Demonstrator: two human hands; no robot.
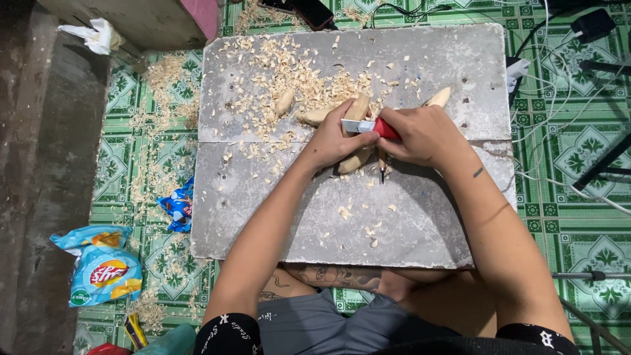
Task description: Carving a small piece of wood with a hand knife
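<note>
Both bare forearms reach forward from the bottom of the view and converge toward the middle, elbows spread wide, wrists close together. The left hand [332, 141] lies palm down, knuckles up, fingers curled under and forward in a firm grasp, the wrist nearly straight with the forearm. The right hand [424, 135] sits just beside it, closed into a fist-like grip, its thumb side turned toward the left hand; the two hands almost touch. A small dark mark shows on the right forearm near the wrist. Dark sleeves with pale lettering cover the upper arms. Below, a tattooed bare leg is folded across under the arms.
</note>
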